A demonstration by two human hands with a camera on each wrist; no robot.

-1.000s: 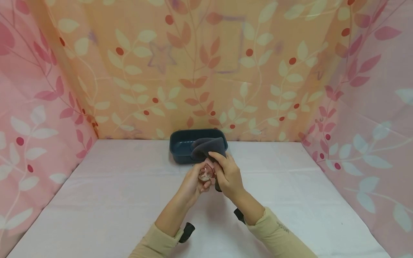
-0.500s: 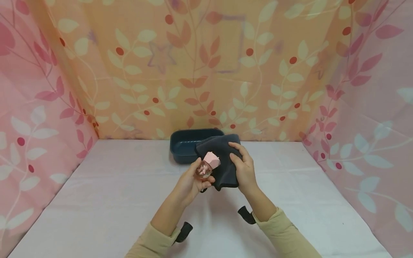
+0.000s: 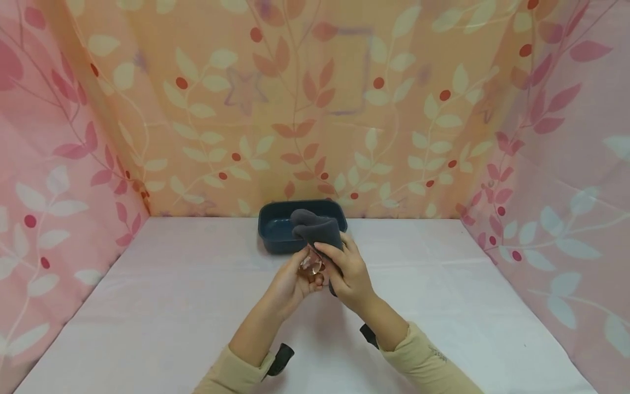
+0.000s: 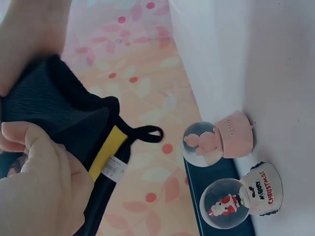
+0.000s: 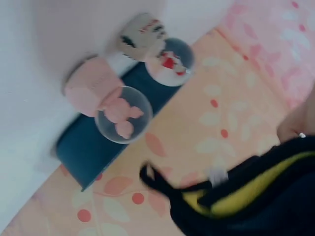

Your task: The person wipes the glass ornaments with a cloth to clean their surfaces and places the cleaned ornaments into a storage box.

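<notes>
- Grasped in the left hand (image 3: 289, 284), raised over the white tabletop (image 3: 197, 306) and in front of the blue tub (image 3: 278, 245): a clear globe (image 3: 312, 265), base largely obscured by fabric.
- Gripped in the right hand (image 3: 354, 274): a folded dark cloth (image 3: 322, 232), close against the globe.
- Likeliest mishap: loss of the globe, through smooth rounded glass and a sideways tug from the fabric.
- Also conceivable: toppling of the standing pieces, through a low sweep of loose fabric.
- Revealed only by the wrist views: a pink-based globe (image 4: 237, 135) and a white-based globe (image 4: 264, 189), upright near the tub; also a hanging loop (image 4: 158, 137) and yellow lining (image 4: 116, 138).
- Clear only from the head: the held globe, barely glimpsed from the left wrist.
</notes>
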